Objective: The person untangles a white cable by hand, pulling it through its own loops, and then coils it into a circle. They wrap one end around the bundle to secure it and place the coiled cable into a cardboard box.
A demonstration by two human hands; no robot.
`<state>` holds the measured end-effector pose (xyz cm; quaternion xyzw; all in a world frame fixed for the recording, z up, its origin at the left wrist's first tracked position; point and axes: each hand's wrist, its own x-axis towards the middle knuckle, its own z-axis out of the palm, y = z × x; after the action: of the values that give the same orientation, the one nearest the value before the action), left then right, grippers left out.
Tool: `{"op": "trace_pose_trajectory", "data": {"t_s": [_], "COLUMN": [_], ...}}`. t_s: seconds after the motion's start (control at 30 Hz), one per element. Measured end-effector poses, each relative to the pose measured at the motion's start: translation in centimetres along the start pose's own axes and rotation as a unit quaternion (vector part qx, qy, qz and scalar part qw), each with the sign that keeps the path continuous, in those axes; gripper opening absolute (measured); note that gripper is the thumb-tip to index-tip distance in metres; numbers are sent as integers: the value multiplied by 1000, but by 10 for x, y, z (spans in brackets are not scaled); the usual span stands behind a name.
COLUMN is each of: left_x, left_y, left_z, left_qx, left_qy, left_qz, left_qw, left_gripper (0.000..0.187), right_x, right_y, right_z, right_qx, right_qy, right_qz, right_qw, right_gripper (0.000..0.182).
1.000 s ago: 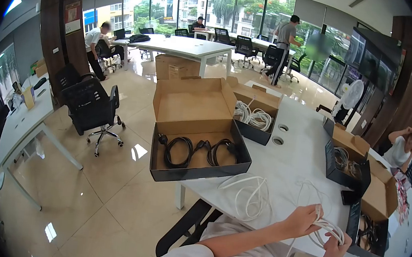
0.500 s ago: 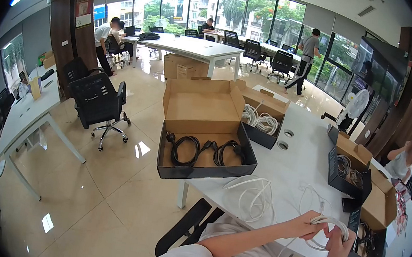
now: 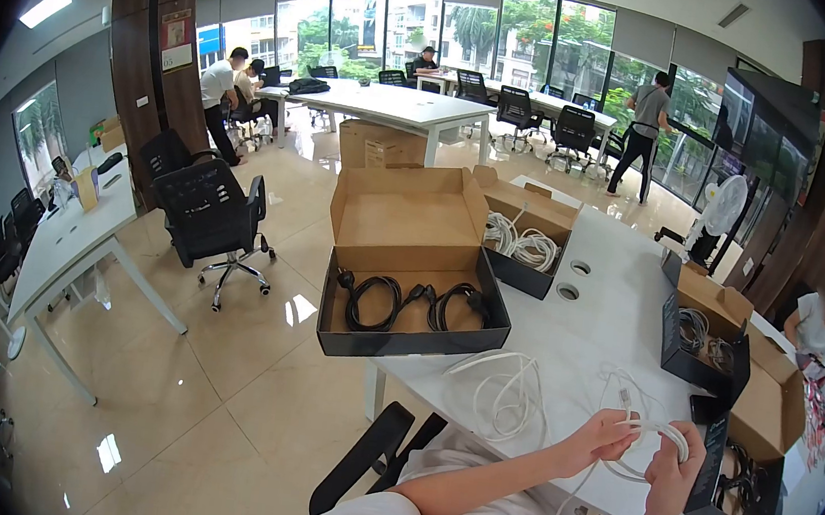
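Observation:
A looped white cable (image 3: 668, 430) is held over the near part of the table between my two hands. My left hand (image 3: 603, 438) pinches the left side of its loops, with a pale connector (image 3: 625, 398) sticking up just above the fingers. My right hand (image 3: 675, 468) is closed round the right side of the coil. From the hands a white strand hangs toward my lap. Another loose white cable (image 3: 508, 400) lies in loops on the table to the left. Beyond it, an open box (image 3: 414, 343) contains two coiled black cables (image 3: 373, 304).
Behind that box stands another open box (image 3: 557, 273) of white cables. On the right are an open box with grey cables (image 3: 694, 332) and one with black cables (image 3: 739, 481). A black chair (image 3: 209, 206) stands left. Several people are farther off.
My left hand has shifted slightly left, drawing apart from the right hand, and the connector now shows above it. The view has tilted a little; the boxes stay put.

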<state>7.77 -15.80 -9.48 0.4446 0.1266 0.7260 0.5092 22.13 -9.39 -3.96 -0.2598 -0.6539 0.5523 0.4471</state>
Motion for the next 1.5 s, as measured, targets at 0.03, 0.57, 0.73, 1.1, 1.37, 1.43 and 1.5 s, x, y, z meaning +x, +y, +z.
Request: {"op": "trace_pose_trajectory", "data": {"t_s": [0.03, 0.57, 0.73, 1.1, 1.37, 1.43, 1.5], "left_x": [-1, 14, 19, 25, 29, 29, 29], "left_y": [2, 15, 46, 67, 27, 21, 20], "left_z": [2, -7, -32, -33, 1, 3, 4], "left_qx": [-16, -162, -205, -274, -161, -143, -99], "left_qy": [-16, 176, 205, 126, 31, -9, -31], "left_qz": [8, -49, 74, 57, -284, -310, -333], "left_qw": [1000, 970, 954, 952, 945, 940, 937], "left_gripper": [36, 37, 35, 30, 37, 38, 39], "right_x": [0, -19, -78, -70, -82, -87, -91], "right_y": [0, 0, 17, 47, -3, -6, -10], "right_z": [-1, 15, 54, 53, 0, -2, 2], "right_qx": [23, -302, -161, 220, 213, 148, 144], "right_qy": [-2, 180, -36, 63, 121, 118, 119], "right_qz": [12, -274, -218, 14, 38, -17, -29], "right_qw": [1000, 895, 962, 973, 969, 982, 982], "right_gripper": [7, 47, 18, 43, 45, 49, 47]}}
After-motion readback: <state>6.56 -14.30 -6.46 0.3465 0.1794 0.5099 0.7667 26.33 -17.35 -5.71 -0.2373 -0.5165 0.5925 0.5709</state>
